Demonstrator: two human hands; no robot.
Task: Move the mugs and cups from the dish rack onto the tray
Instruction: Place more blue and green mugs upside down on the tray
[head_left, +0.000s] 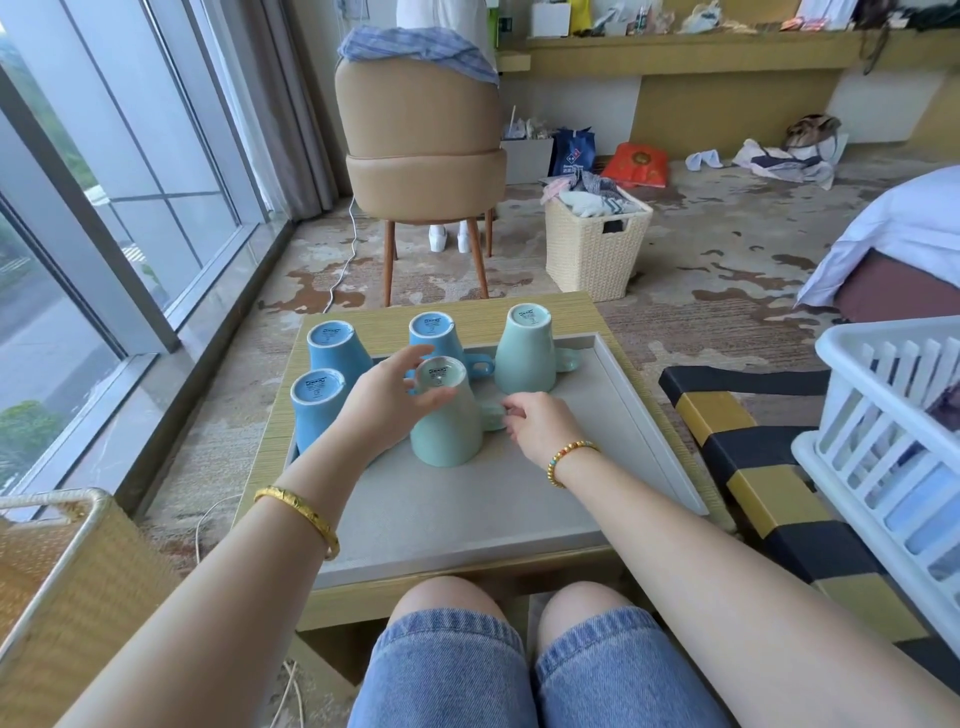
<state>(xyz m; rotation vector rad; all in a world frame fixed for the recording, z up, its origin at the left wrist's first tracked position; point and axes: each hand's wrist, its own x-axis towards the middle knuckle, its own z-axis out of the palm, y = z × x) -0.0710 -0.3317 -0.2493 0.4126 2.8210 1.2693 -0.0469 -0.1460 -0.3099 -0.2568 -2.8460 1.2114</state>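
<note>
A patterned carpet is seen underfoot, with tall windows (104, 208) running down the left side and a tan chair (421, 130) standing beyond a low yellow-topped table (519, 304). On that table a grey tray (467, 509) is laid, and five mugs are stood on it, all upside down with their bases showing.

At far left, a woven basket (57, 587) is caught in the near corner. Moving right, two blue mugs are lined up along the tray's left edge: the near blue mug (314, 405) and, just behind it, the far-left blue mug (332, 345). A third blue mug (434, 332) is seen at the back, its handle pointing right.

The left hand (387, 397) is held just beside the near teal mug (447, 415), fingers spread and curled around its upturned base; whether they are truly touching it cannot be told. A gold bangle (301, 514) is worn on that wrist. The mug itself is planted in the middle of the tray.

On the mug's right side, the right hand (537, 423) is closed on its handle, fingertips pinched there. A beaded bracelet (569, 457) is worn on this wrist.

Further back, the far teal mug (524, 348) is stood alone, its handle turned right. Beyond the table a wicker hamper (597, 244) is seen. At far right, the white dish rack (893, 447) is rested on a black-and-yellow striped surface (753, 493), well apart from the tray.
</note>
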